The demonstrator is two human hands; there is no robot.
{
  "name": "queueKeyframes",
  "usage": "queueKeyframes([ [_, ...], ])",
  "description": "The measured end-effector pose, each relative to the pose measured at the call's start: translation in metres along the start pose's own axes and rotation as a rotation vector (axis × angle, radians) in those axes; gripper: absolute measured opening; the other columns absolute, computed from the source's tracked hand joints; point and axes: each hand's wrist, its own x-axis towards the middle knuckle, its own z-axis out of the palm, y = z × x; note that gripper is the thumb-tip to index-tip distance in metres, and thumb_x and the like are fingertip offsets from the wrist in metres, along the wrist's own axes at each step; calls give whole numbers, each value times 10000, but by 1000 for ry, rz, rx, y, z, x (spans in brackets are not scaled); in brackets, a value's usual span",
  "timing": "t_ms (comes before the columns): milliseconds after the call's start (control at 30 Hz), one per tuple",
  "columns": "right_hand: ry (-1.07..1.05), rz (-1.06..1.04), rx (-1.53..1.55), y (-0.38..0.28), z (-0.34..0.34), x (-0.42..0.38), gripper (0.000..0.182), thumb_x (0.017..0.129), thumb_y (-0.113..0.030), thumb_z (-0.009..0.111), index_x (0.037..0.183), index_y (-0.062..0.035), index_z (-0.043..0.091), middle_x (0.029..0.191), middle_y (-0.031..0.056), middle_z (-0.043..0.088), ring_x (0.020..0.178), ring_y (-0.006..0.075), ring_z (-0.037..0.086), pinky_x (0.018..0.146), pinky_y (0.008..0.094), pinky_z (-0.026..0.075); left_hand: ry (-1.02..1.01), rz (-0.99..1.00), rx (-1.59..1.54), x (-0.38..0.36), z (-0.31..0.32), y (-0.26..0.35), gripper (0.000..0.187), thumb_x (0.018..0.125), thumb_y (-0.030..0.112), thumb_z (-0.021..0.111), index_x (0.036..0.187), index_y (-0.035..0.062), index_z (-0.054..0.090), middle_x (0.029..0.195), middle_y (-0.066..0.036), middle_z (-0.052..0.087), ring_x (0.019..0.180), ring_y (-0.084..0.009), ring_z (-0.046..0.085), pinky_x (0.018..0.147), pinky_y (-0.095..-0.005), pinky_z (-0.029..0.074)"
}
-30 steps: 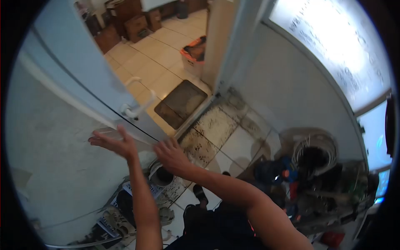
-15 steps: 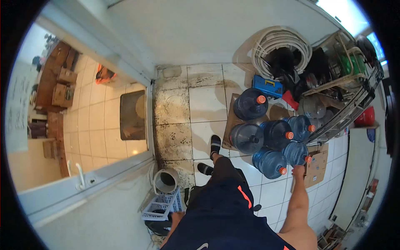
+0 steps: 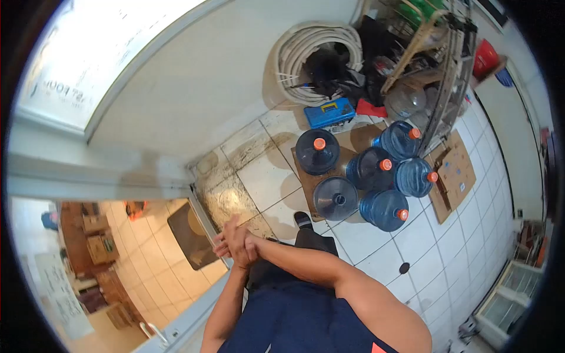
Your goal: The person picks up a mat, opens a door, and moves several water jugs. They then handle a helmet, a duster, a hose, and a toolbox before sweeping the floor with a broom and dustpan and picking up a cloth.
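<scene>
My left hand (image 3: 237,235) and my right hand (image 3: 252,247) meet in front of my body at the lower left, touching and crossing each other. Their fingers look stretched out, partly overlapped, and I see no object in them. To the right, several large blue water jugs stand upright in a cluster on the tiles. A dark jug (image 3: 316,154) with an orange cap is at the back left. In front of it a jug (image 3: 334,203) shows a bare neck. Another jug (image 3: 382,213) with an orange cap stands at the front right.
A flat cardboard sheet (image 3: 305,187) lies under some jugs; a folded cardboard box (image 3: 456,170) is to the right. Behind are a blue toolbox (image 3: 321,115), a coiled white hose (image 3: 289,56) and a metal rack (image 3: 444,94). At left, a doorway has a dark mat (image 3: 182,232).
My right hand has left the jug at the front right and come over to my left hand, which has risen from beside the crate. The view has turned and shifted.
</scene>
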Motion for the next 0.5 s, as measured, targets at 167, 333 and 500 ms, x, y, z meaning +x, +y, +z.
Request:
queueKeyframes([
  [167,78,-476,-438,-66,74,-41,555,875,-410,436,1261,-12,407,1254,151,462,1175,288,420,965,345,330,100,-58,56,32,-1,-66,575,864,382,429,1253,-38,380,1317,-229,364,1234,-329,349,1044,-411,220],
  [333,422,-1112,-1002,-111,126,-52,510,857,-414,464,1198,-37,507,1352,252,306,1241,348,338,1007,390,281,-7,-605,-2268,57,-5,-126,626,866,486,446,1267,10,384,1283,-159,426,1168,-275,424,996,-375,310],
  [500,854,-1072,-1433,-113,37,34,415,823,-365,500,1167,-138,546,1164,158,513,1040,332,495,899,468,355,-511,-1008,-2013,115,-27,-150,630,880,504,398,1281,20,353,1307,-177,396,1199,-284,400,996,-381,323],
])
